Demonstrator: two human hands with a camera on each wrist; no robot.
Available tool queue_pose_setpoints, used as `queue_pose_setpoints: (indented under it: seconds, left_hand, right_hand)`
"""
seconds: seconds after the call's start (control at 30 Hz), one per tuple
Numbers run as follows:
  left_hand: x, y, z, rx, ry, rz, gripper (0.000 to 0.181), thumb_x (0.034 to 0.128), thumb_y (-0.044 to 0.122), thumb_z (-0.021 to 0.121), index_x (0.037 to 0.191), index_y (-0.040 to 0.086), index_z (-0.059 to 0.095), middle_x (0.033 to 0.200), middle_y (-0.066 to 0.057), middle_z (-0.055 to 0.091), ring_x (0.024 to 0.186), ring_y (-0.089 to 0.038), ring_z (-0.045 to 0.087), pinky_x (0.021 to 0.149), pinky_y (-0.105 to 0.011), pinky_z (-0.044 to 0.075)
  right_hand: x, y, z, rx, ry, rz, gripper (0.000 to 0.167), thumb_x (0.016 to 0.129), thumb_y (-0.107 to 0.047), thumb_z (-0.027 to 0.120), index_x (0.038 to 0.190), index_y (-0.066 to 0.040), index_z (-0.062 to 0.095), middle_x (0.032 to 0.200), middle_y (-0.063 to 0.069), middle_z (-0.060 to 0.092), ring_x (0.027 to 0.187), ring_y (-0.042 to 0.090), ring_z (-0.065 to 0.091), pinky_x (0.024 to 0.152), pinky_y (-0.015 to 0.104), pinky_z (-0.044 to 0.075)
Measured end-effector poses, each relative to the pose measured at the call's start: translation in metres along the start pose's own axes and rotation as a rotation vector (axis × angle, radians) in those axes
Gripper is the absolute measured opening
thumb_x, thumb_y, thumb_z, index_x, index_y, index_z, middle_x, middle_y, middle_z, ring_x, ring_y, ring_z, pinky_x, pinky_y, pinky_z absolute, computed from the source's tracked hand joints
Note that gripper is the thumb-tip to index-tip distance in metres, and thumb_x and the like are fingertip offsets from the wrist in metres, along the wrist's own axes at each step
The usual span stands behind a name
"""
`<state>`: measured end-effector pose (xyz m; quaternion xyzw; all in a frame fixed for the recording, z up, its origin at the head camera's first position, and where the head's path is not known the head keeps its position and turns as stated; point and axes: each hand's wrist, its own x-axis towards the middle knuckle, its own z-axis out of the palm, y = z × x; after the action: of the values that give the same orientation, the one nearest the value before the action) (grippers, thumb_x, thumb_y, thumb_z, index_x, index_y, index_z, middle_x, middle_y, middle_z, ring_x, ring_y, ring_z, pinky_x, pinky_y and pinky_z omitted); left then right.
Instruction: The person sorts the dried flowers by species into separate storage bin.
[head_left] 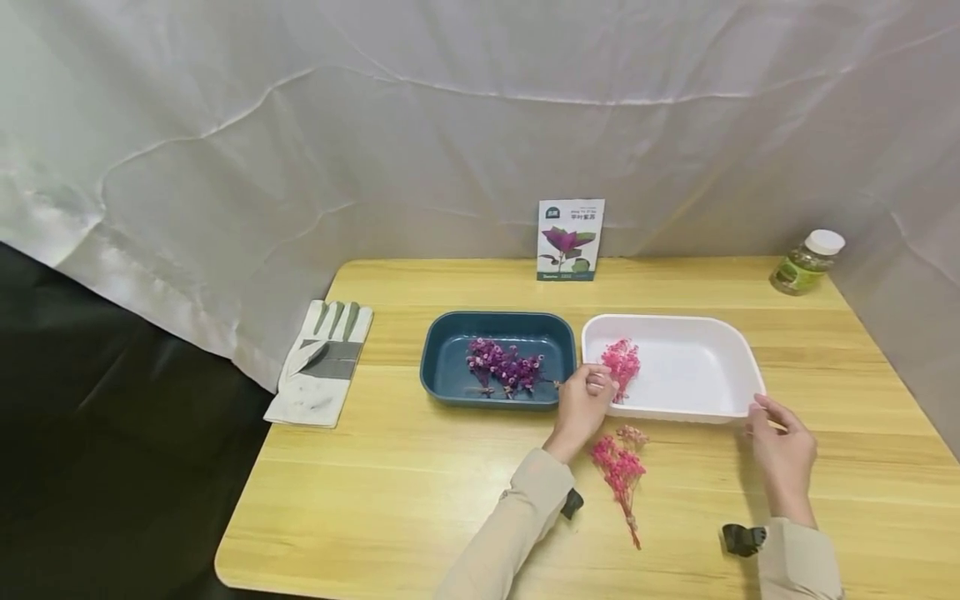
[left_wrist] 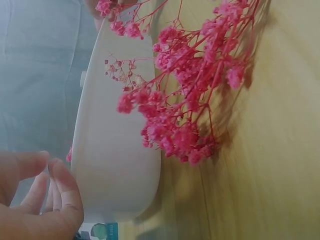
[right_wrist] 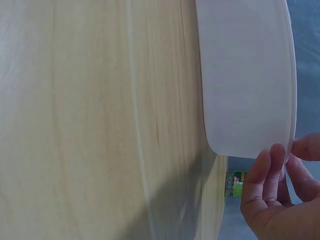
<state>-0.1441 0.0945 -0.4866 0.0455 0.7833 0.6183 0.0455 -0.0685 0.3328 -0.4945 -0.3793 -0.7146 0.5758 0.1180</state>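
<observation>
A white tray (head_left: 693,367) stands on the table with a pink dried-flower sprig (head_left: 621,363) at its left end. My left hand (head_left: 583,408) is at its near left corner, fingers curled at the rim; the contact is partly hidden. At the near right corner my right hand (head_left: 783,450) pinches the rim between thumb and fingers, as the right wrist view shows. In front of the tray lies a bunch of pink dried flowers (head_left: 621,475), large in the left wrist view. Beside the white tray, a dark teal tray (head_left: 442,392) holds purple dried flowers (head_left: 504,367).
A white-and-grey work glove (head_left: 315,375) lies at the table's left edge. Against the grey curtain (head_left: 450,167) at the back stands a seed packet (head_left: 568,242) with a purple-leaved plant on it. A white-lidded jar (head_left: 806,265) is at the far right corner.
</observation>
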Motion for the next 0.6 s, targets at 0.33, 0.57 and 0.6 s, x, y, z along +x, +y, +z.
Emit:
queue_pose_setpoints:
  seconds: [0.33,0.57,0.6]
  left_hand:
    - [-0.018,-0.009,-0.009,-0.022,-0.079,-0.006,0.019,0.0881,0.008,0.065,0.106,0.005,0.069,0.09,-0.007,0.069,0.073,0.002,0.054,0.072,-0.015,0.049]
    - [-0.03,-0.019,-0.015,-0.046,-0.119,-0.04,0.019,0.0891,0.013,0.068,0.106,0.005,0.068,0.092,-0.006,0.07,0.076,0.001,0.057,0.075,-0.016,0.05]
    - [-0.032,-0.02,-0.016,-0.051,-0.127,-0.042,0.018,0.0894,0.012,0.068,0.106,0.005,0.067,0.093,-0.006,0.07,0.077,0.0,0.058,0.075,-0.016,0.051]
  right_hand:
    - [0.001,0.002,-0.001,-0.003,0.0,0.014,0.036,0.097,-0.027,0.056,0.131,-0.016,0.062,0.086,-0.021,0.052,0.062,-0.007,0.057,0.056,0.008,0.045]
    - [0.001,0.003,0.001,-0.02,0.013,0.006,0.036,0.097,-0.026,0.055,0.131,-0.014,0.062,0.086,-0.021,0.052,0.061,-0.008,0.056,0.056,0.007,0.046]
    - [0.001,0.003,0.001,-0.018,0.009,0.007,0.037,0.097,-0.026,0.055,0.132,-0.014,0.061,0.087,-0.02,0.052,0.061,-0.008,0.057,0.056,0.007,0.046]
